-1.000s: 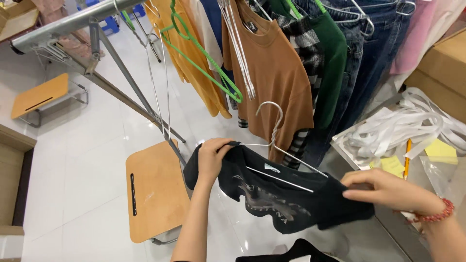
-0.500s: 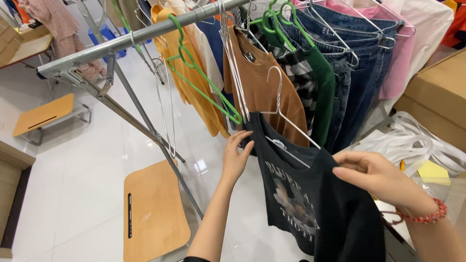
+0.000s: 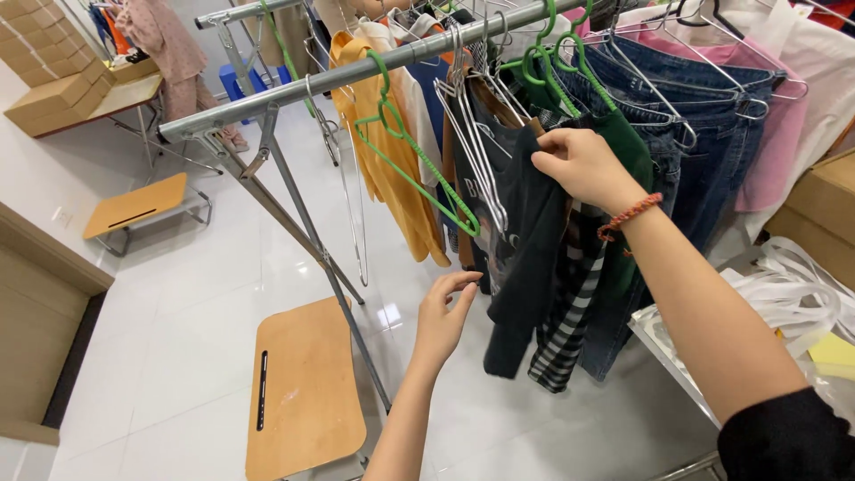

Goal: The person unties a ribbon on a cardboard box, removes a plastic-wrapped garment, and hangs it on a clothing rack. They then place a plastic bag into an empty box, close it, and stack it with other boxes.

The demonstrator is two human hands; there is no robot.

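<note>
A black printed T-shirt (image 3: 525,240) hangs on the metal clothes rail (image 3: 356,71) among other garments. My right hand (image 3: 579,165), with a red braided bracelet on its wrist, grips the shirt's shoulder near the hanger. My left hand (image 3: 445,312) is lower, fingers apart, just touching the shirt's left edge and holding nothing. Several empty metal hangers (image 3: 476,169) and a green hanger (image 3: 419,169) hang just left of the shirt. A yellow top (image 3: 392,178) hangs further left.
Jeans (image 3: 704,160), a green top and a pink garment (image 3: 775,151) fill the rail to the right. A small wooden stool (image 3: 303,392) stands below on the white floor, another (image 3: 134,205) farther left. Cardboard boxes (image 3: 53,98) sit top left; white plastic bags (image 3: 784,303) lie at right.
The black T-shirt went from being held flat low down to hanging on the rail. My right hand rose with it; my left hand let go and dropped to its lower edge.
</note>
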